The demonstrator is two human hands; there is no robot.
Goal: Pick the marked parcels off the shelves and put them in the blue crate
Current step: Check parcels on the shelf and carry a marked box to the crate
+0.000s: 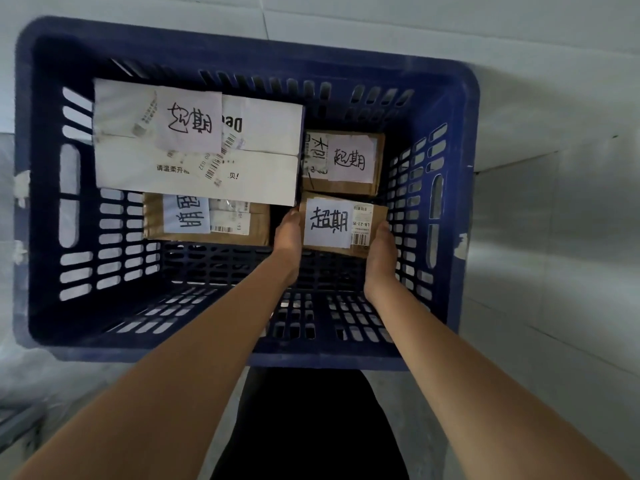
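**A:** Where are we, and what is underneath everything?

**B:** The view looks straight down onto a pale grey floor [554,306] of large smooth panels with thin seams between them. The light is dim and cool. A grey wall or panel edge [512,161] runs along the right side.

**A:** And the crate?

**B:** A deep blue crate [460,209] sits on that floor, filling most of the view. Its walls and base are pierced with rows of slots, and pale scuffs mark its rim.

**A:** What is inside?

**B:** Four parcels, each with a white paper slip bearing handwritten black characters. A large white box [263,174] lies at the far left, partly covering a brown carton [256,230] nearer the person. At the far right lies a small brown carton [377,161]. Just in front of it, touching it, is the held parcel [374,216], brown cardboard with a white slip and a barcode label on top.

**A:** What are the hands doing?

**B:** Both bare arms reach down into the crate. The left hand [291,237] presses the parcel's left side and the right hand [381,251] cups its right side, fingers wrapped beneath, so the parcel is gripped between them. I cannot tell whether it rests on the crate's base.
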